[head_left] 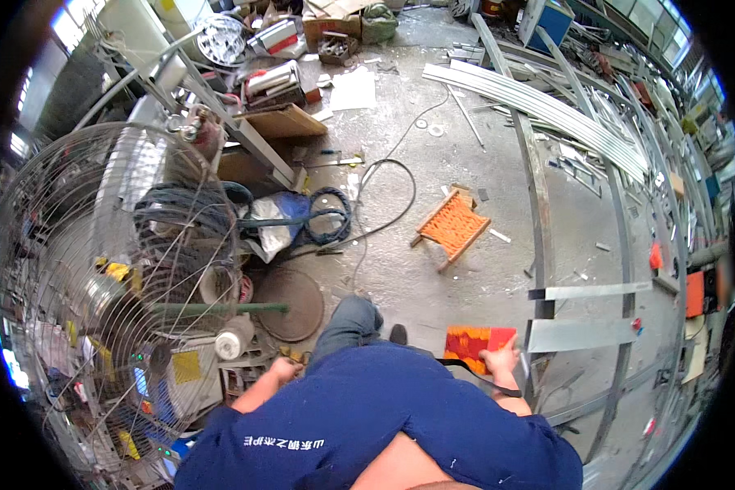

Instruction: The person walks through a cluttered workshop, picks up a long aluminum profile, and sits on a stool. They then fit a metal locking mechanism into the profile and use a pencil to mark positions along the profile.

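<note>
My right hand [501, 358] grips the right edge of a flat red-and-orange patterned box [465, 345], thumb on top, beside my right hip. Whether it is a box or a folder is hard to tell. Down at my left side, my left hand [284, 370] has its fingers curled beside the clutter next to the fan; what they hold, if anything, is too small to make out. Ahead on the floor stands a low wooden stool [453, 226] with an orange woven seat, apart from both hands.
A large wire-caged fan [114, 302] on a round base [288, 304] fills the left. Coiled hoses [329, 216] and a cable lie ahead. To the right, steel rails [536, 196] carry long white profiles [539, 110] and metal strips [580, 335]. Offcuts litter the floor.
</note>
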`<state>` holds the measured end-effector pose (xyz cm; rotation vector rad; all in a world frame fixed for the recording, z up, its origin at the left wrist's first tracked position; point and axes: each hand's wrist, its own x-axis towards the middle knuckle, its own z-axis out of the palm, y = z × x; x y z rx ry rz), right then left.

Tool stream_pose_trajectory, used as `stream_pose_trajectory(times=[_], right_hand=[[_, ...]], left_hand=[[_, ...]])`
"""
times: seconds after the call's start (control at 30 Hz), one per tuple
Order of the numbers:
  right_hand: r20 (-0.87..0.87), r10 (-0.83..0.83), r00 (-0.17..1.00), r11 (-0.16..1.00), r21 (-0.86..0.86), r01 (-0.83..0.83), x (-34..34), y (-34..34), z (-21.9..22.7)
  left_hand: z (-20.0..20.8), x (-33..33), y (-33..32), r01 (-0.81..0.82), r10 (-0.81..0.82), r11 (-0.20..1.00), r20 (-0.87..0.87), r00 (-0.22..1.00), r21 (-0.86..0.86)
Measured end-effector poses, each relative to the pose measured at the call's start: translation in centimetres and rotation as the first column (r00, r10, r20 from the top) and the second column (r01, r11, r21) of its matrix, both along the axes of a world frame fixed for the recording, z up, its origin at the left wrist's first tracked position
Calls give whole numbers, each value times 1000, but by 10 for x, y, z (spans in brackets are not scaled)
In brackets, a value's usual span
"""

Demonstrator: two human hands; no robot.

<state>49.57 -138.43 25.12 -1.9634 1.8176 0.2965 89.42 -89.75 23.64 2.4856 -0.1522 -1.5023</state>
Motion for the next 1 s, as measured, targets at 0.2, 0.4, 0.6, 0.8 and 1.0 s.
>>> stream_pose_trajectory(times=[0.2,0.4,0.6,0.8,1.0], right_hand=[[229,-132,964,991,-5,137,132,-104,23],[-68,-188,980,982,3,188,238,-151,8],[-325,-5,946,992,117,46,326,-236,-8],[-304,128,944,972,227,-59,458,-350,-45],[-249,300,921,930,291,-225,599,-484,-62]], left_hand=[[-84,140,-138,60,-69,996,-124,990,-73],[-125,356,-292,59,-55,996,72,996,-60],[-35,498,-441,42,71,929,288,955,-367],[-54,612,-471,3,88,958,303,949,-286],[-77,616,-438,-252,239,950,89,967,186]])
